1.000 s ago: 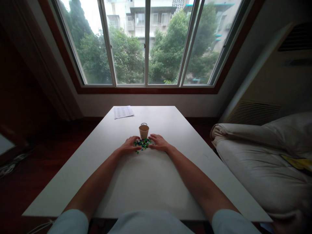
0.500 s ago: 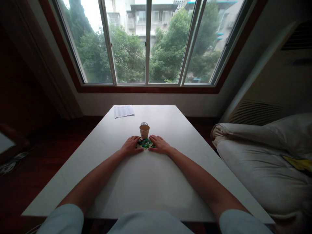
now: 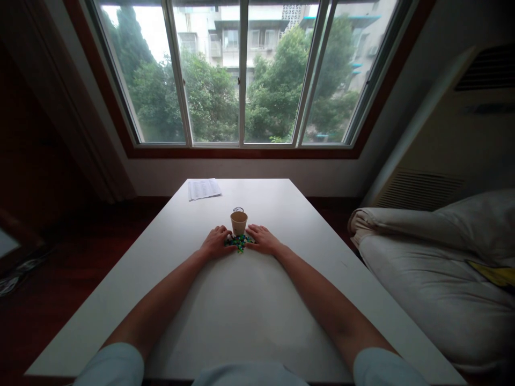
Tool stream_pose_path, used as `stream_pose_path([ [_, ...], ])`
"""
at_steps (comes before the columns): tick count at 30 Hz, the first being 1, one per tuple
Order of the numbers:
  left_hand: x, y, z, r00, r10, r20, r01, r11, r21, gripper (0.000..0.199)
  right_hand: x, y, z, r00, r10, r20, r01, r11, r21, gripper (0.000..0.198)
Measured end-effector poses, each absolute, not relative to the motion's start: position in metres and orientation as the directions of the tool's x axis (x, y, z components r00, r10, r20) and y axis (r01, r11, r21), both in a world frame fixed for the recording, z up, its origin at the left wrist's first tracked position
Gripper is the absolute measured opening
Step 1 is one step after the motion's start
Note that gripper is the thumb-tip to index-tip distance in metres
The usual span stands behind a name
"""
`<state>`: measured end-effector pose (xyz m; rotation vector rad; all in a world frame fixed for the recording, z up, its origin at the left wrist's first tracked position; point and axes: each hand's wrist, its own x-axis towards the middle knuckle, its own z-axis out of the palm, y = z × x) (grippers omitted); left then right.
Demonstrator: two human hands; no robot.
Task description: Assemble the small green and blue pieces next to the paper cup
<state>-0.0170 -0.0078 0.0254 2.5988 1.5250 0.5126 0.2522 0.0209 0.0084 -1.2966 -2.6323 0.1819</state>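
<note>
Pile of small green-and-dark pieces (image 3: 240, 243) is sitting midway between the left and right edges of your table (image 3: 245, 311), paper cup (image 3: 238, 222) upright just past it on the far-edge side. Your left hand (image 3: 218, 242) and right hand (image 3: 261, 239) are both open, curved round the pile's sides, not gripping anything I can see. Looks like you're mid-gathering; next move probably calls for low fingers and not bumping the cup. Versus a second ago, the strays by your left thumb are gone, but some poke out between your thumbs towards the near edge.
</note>
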Motion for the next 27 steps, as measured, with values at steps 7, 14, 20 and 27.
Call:
stream_pose_path([
  [7, -0.033, -0.016, 0.028, 0.446, 0.853, 0.272, 0.787, -0.518, 0.336, 0.054, 0.264, 0.002, 0.029, -0.528, 0.819, 0.224, 0.787, 0.571, -0.233, 0.049],
  [14, -0.04, -0.023, 0.036, 0.426, 0.881, 0.206, 0.82, -0.473, 0.323, 0.052, 0.262, -0.01, 0.045, -0.421, 0.906, 0.054, 0.887, 0.423, -0.184, 0.052],
  [20, -0.035, -0.026, 0.04, 0.261, 0.954, 0.146, 0.92, -0.292, 0.263, 0.041, 0.248, -0.011, 0.038, -0.415, 0.908, 0.057, 0.897, 0.419, -0.143, 0.034],
  [27, -0.034, -0.025, 0.035, 0.287, 0.955, 0.067, 0.924, -0.295, 0.242, 0.04, 0.247, -0.007, 0.035, -0.45, 0.889, 0.087, 0.868, 0.458, -0.194, 0.02],
])
